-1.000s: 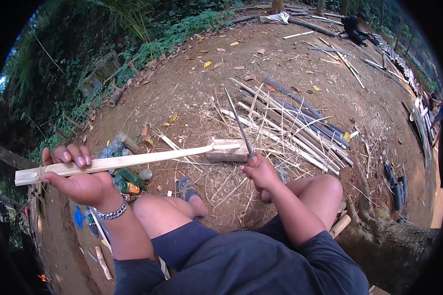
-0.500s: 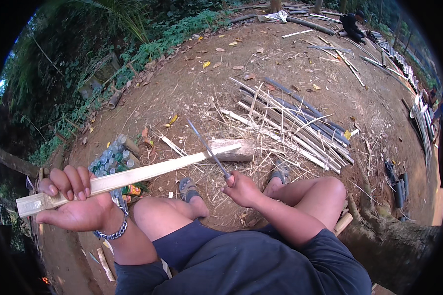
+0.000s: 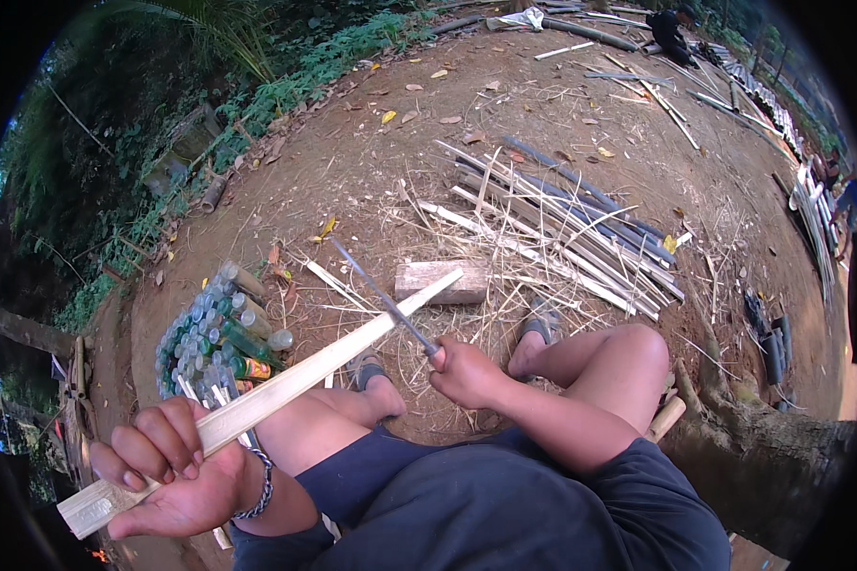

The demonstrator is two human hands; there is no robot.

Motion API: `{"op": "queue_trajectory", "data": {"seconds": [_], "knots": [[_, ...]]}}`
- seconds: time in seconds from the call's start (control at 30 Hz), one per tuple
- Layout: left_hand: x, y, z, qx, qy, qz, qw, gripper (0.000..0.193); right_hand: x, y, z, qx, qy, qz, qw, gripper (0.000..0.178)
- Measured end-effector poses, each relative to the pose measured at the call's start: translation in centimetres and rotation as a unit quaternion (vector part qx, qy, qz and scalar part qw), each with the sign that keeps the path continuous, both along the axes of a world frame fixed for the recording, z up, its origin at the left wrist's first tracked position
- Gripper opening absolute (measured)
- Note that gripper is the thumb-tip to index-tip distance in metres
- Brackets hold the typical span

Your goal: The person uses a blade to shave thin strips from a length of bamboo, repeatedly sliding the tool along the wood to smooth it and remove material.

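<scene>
My left hand (image 3: pixel 167 471) grips the near end of a long pale bamboo slat (image 3: pixel 295 379). The slat runs up to the right, and its far tip rests on a wooden block (image 3: pixel 440 282) on the ground. My right hand (image 3: pixel 467 373) holds the handle of a long thin knife (image 3: pixel 383 298). The blade points up to the left and crosses over the slat near its upper part. Both hands are above my bent knees, with my sandalled feet below the block.
A pile of split bamboo strips (image 3: pixel 562 224) lies beyond the block on bare earth strewn with shavings. A cluster of bottles (image 3: pixel 214 328) stands at my left. More poles (image 3: pixel 676 105) lie at the far right, where another person (image 3: pixel 671 29) sits.
My left hand has dropped lower and nearer, tilting the slat more steeply. My right hand has swung the knife down from upright until the blade lies across the slat.
</scene>
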State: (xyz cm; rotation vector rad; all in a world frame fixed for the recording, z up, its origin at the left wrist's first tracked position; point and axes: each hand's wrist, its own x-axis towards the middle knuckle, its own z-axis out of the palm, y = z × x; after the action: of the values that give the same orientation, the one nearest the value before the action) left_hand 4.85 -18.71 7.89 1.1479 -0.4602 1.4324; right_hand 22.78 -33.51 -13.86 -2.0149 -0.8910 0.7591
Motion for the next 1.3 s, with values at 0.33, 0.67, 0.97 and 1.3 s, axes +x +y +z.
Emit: {"op": "queue_trajectory", "data": {"seconds": [0.33, 0.67, 0.97, 1.3], "knots": [[0.2, -0.7, 0.1, -0.017, 0.0, 0.021, 1.0, 0.052, -1.3, -0.7, 1.1, -0.023, 0.005, -0.004, 1.0, 0.03], [0.2, -0.5, 0.3, -0.042, 0.014, 0.046, 0.998, 0.053, -1.6, -1.2, 1.3, -0.026, -0.015, 0.015, 0.999, 0.026], [0.4, -0.3, 0.5, -0.04, 0.011, 0.061, 0.997, 0.051, 0.2, -1.2, -3.3, -0.033, 0.026, -0.067, 0.997, 0.027], [1.8, -1.2, 0.5, -0.05, 0.022, 0.052, 0.997, 0.053, 3.3, 0.3, -3.8, -0.067, -0.04, -0.064, 0.995, 0.026]]}}
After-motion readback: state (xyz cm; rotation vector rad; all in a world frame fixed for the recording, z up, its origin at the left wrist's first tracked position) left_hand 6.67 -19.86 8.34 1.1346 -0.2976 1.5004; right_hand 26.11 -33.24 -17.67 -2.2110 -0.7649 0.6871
